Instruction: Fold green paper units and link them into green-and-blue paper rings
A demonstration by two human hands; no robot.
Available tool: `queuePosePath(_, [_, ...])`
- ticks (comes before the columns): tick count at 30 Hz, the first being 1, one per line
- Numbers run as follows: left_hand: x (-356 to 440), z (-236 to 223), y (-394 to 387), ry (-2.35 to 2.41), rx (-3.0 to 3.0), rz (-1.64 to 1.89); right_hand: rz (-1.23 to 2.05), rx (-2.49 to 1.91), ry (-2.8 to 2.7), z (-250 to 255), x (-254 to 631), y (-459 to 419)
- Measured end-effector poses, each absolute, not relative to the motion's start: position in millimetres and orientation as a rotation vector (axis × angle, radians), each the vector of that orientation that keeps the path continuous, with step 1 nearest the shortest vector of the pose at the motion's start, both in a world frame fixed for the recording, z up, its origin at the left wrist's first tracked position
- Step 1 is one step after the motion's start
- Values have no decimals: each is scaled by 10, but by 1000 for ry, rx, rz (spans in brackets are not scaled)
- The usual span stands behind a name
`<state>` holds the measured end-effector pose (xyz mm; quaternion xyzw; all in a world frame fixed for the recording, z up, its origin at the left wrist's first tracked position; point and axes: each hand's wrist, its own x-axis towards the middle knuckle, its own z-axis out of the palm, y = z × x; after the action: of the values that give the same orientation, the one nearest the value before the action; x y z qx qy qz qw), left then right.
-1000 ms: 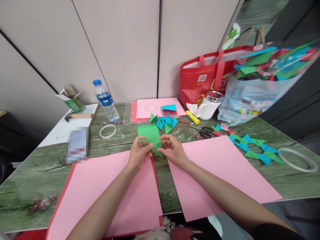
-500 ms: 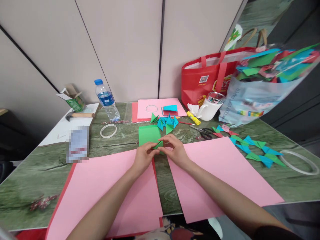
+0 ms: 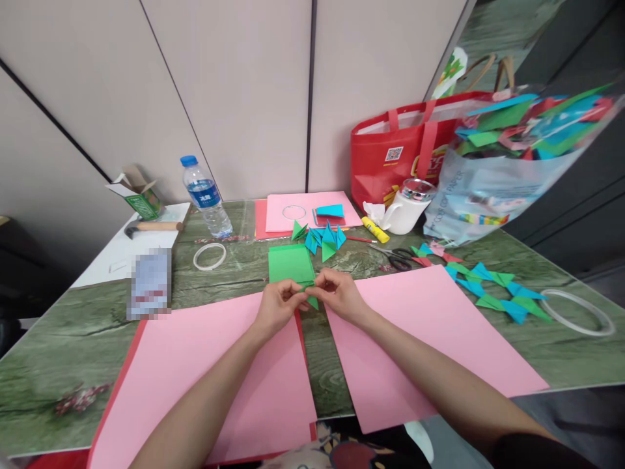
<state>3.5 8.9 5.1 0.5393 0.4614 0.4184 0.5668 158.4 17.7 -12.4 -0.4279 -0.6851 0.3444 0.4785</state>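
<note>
Between my two hands is a small folded green paper piece, mostly covered by fingers. My left hand pinches its left side, and my right hand pinches it from the right. Just behind the hands lies a flat green paper sheet on the table. Beyond it sit several folded blue and green paper pieces. Large pink sheets lie under my forearms, a left pink sheet with red beneath it and a right pink sheet.
Scissors, a yellow glue stick, a white mug and a red bag stand to the right, near linked paper pieces. Leftward are a water bottle, a tape ring and a hammer.
My fingertips have drawn closer together around the green paper piece, and a pointed green tip now shows below them. The view has shifted slightly.
</note>
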Motion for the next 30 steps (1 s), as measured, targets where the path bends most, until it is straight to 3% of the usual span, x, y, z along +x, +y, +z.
queuePosePath(14, [35,25,56,989,1301,642,511,-1052,-1883,-136,1568,130])
queuePosePath(21, [-12,26,124,1041,1162,960,599,-1106,-1926,-179,1558,171])
queuePosePath(30, [-14,12,155,1065,1276,1006,1063,-1081,-1723,-187,1602,196])
